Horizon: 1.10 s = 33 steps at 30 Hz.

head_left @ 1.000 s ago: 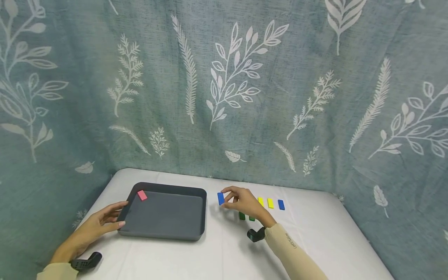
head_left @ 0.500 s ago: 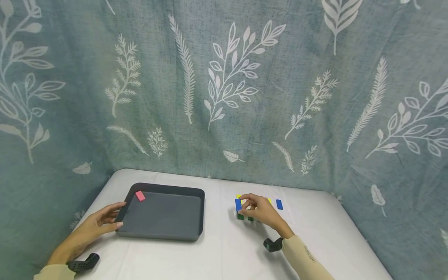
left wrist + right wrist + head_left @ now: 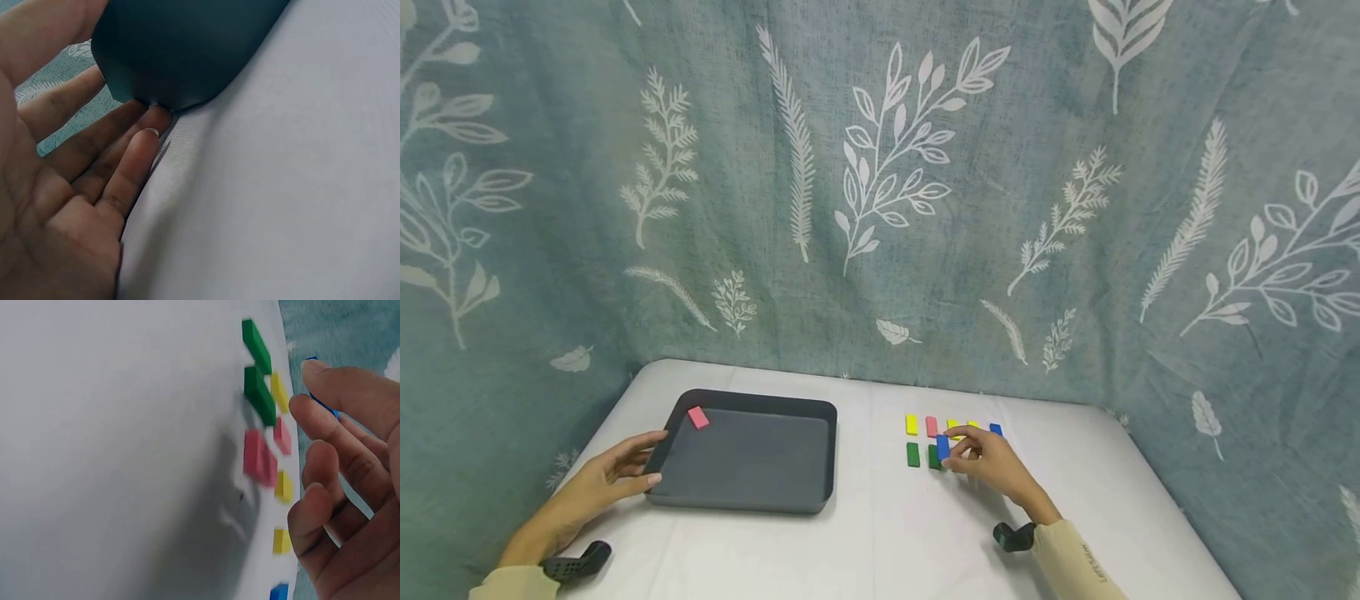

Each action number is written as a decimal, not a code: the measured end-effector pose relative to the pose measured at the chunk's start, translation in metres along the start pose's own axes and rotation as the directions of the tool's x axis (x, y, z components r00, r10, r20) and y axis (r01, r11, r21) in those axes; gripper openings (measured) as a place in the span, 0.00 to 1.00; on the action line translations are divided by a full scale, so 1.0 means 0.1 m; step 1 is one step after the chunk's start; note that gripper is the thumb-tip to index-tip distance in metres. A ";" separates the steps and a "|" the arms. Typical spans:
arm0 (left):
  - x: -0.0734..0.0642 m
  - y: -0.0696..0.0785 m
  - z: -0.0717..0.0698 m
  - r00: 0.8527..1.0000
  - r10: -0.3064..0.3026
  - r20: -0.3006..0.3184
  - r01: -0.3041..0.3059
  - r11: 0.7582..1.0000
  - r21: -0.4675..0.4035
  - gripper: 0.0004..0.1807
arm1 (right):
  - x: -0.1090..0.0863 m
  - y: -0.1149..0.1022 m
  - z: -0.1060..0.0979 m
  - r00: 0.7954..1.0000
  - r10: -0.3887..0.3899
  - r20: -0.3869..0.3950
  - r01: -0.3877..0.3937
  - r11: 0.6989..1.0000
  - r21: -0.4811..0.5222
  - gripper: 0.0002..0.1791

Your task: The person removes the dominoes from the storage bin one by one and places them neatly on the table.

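In the head view, my right hand [image 3: 988, 457] pinches a blue block [image 3: 943, 447] between thumb and fingertips, above the rows of blocks. From the right wrist, only slivers of that blue block [image 3: 324, 404] show behind the fingers. My left hand [image 3: 597, 482] touches the left side of a dark grey tray [image 3: 741, 505] with extended fingers. In the left wrist view, the fingertips [image 3: 145, 140] meet the tray's corner near the table. One pink block [image 3: 698, 417] lies inside the tray at its upper left.
Behind lie a yellow block [image 3: 911, 425], a pink block [image 3: 932, 427], more yellow ones and a blue block [image 3: 996, 429]. Nearer are two green blocks [image 3: 913, 454] and a pink block [image 3: 253, 453]. A patterned curtain [image 3: 820, 208] hangs behind the white table [image 3: 820, 558].
My right hand has moved right with the blue block, from beside the tray to over the block rows, uncovering blocks at the left end. My left hand stays at the tray.
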State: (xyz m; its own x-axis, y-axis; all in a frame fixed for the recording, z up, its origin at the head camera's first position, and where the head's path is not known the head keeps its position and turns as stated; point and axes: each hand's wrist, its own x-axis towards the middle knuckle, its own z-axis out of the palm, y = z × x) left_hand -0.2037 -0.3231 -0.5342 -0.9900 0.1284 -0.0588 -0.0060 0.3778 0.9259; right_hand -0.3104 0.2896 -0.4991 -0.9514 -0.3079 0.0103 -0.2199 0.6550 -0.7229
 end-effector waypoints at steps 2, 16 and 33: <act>0.00 0.00 -0.01 1.000 0.001 0.002 -0.001 1.000 0.000 0.41 | -0.02 0.05 -0.04 1.000 0.027 -0.015 -0.027 1.000 -0.008 0.28; 0.00 -0.02 -0.01 1.000 0.015 -0.001 -0.015 1.000 0.004 0.40 | -0.13 0.39 -0.26 0.987 0.139 -0.080 -0.140 0.990 -0.018 0.29; -0.01 0.00 -0.02 1.000 0.017 0.004 -0.017 1.000 -0.004 0.39 | -0.13 0.51 -0.28 0.982 0.181 -0.049 -0.183 0.982 -0.048 0.26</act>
State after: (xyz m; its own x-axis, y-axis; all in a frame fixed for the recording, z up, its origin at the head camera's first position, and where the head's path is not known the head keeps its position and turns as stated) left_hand -0.2029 -0.3250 -0.5333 -0.9893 0.1387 -0.0444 0.0104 0.3716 0.9283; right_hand -0.3151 0.3462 -0.5164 -0.9848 -0.1503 -0.0866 -0.0522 0.7328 -0.6784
